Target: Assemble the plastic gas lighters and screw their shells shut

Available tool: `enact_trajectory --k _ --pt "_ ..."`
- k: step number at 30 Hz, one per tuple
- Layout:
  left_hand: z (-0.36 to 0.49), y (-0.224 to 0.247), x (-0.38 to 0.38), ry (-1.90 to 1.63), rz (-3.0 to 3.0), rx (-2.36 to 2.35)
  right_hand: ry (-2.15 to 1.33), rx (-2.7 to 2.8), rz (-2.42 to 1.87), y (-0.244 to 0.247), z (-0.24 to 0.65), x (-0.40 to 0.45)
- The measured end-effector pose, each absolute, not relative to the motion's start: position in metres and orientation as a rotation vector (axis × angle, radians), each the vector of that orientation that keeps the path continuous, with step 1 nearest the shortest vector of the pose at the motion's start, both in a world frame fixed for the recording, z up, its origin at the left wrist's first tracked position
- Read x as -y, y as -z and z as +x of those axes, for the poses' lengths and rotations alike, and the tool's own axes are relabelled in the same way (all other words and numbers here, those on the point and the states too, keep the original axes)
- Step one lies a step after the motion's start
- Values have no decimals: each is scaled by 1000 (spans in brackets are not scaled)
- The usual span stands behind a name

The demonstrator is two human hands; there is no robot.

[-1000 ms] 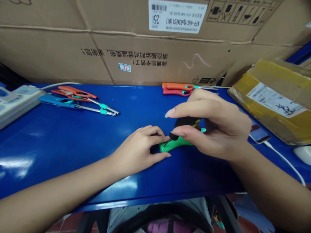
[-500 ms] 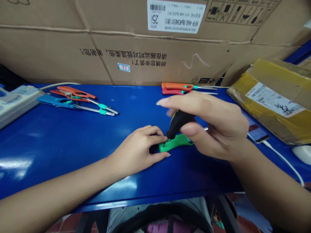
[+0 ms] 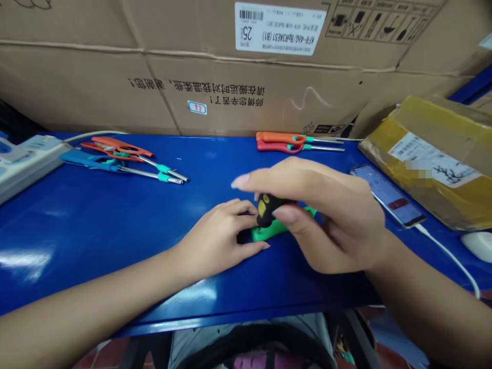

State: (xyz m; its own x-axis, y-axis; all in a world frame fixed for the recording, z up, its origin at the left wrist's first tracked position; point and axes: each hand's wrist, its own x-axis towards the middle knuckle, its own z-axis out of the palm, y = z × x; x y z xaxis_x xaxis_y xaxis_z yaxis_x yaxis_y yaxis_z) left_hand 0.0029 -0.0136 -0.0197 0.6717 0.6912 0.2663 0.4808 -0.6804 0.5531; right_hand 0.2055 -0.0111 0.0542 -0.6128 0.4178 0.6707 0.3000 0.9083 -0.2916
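Green plastic piece (image 3: pixel 271 231) lies flat on the blue metal desk (image 3: pixel 96 230), near the middle, partly hidden by both hands; its full shape can't be seen. Left hand (image 3: pixel 217 237) rests on the desk, fingers curled and closed around the near end of the green piece, pinning it down. Right hand (image 3: pixel 326 215) is raised just above, thumb and fingers closed in a pinch on a short black tool handle (image 3: pixel 269 207) with a yellow mark on it, held tilted over the green piece. Tip of the black tool is hidden, so contact with the green piece can't be confirmed. Both items look light and stiff, probably moulded plastic; the green piece looks smooth and may slip on the glossy desk, so the flat-hand pin seems the sensible hold, with the black handle best taken by its fat middle. Around them: blue-handled tool (image 3: pixel 90 161) and orange-handled tool (image 3: pixel 119 147) at back left, both with teal sleeves, near a power strip (image 3: pixel 26 164); orange-handled tool (image 3: pixel 280 137) and red-handled tool (image 3: pixel 277 147) at back centre; phone (image 3: pixel 384 195) at right, beside a taped parcel (image 3: pixel 434 164); cardboard box (image 3: pixel 249 87) behind the desk.
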Motion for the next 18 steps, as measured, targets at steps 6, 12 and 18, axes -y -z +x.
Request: enact_trajectory --k 6,12,18 --pt "3 18 15 -628 2457 -952 -111 2250 -565 -53 204 8" --pt "4 18 16 -618 2428 -973 -109 2332 -563 -53 209 8" --pt "4 17 16 -632 2426 -958 -25 2352 -609 -55 213 10"
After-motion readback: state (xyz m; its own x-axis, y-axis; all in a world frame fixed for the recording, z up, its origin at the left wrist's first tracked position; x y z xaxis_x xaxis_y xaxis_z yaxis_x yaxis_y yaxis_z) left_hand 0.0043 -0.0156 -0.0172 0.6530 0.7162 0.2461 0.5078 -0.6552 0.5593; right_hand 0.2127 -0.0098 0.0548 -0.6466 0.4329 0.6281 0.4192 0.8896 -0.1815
